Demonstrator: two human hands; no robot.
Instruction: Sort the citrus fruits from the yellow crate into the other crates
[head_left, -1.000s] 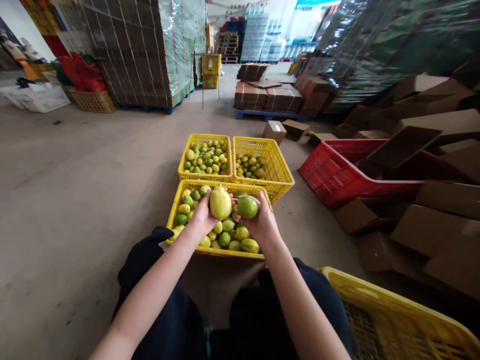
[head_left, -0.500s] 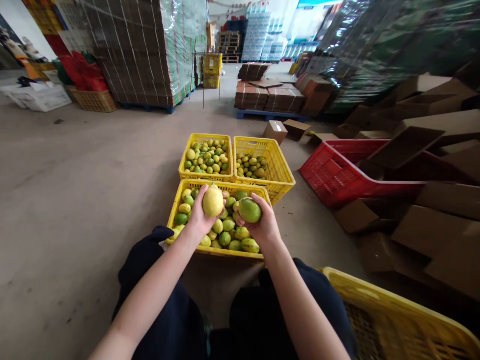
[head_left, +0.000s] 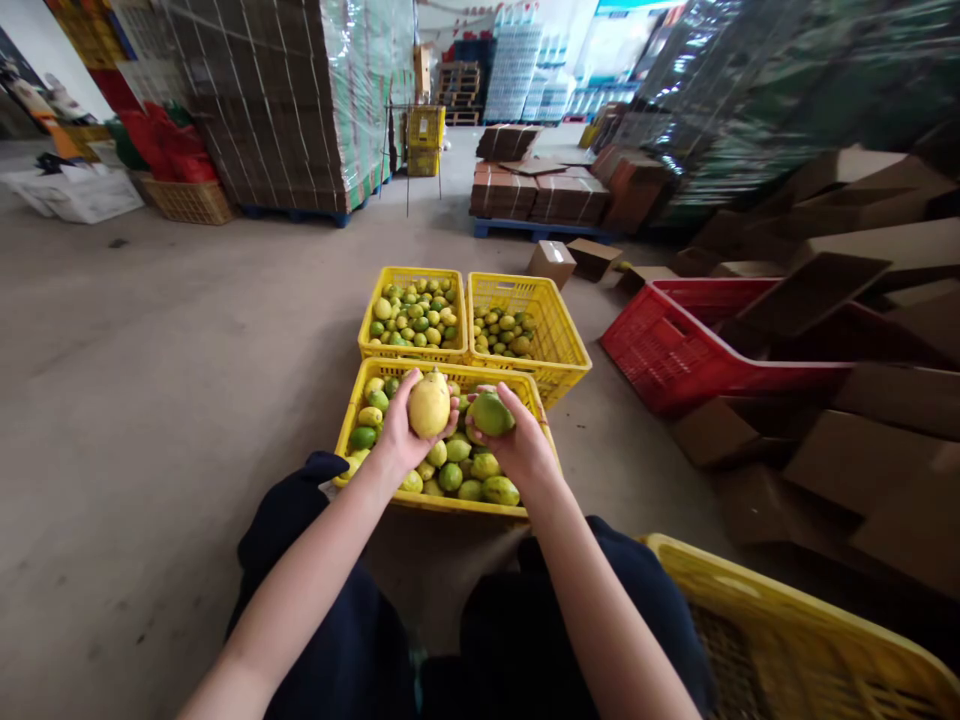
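My left hand [head_left: 401, 432] is closed around a yellow lemon [head_left: 430, 405], whose stem end points up. To its right, my right hand [head_left: 523, 440] grips a green lemon [head_left: 491, 414], with the thumb along its right side. Both fruits are held just above the near yellow crate [head_left: 442, 506], a little apart from each other. Inside that crate lie many yellow and green lemons [head_left: 451, 478], partly covered by my hands.
Behind stand a yellow crate of lemons [head_left: 412, 353] and a less full yellow crate [head_left: 559, 320]. A red crate [head_left: 652, 350] with cardboard is at right, among loose boxes [head_left: 862, 470]. Another yellow crate [head_left: 750, 585] sits by my right knee. Flattened cartons [head_left: 536, 195] rest on a pallet.
Both lemons have been turned in my hands; the yellow one now shows its stem end on top. The green one has shifted slightly left and up. The crates have not moved.
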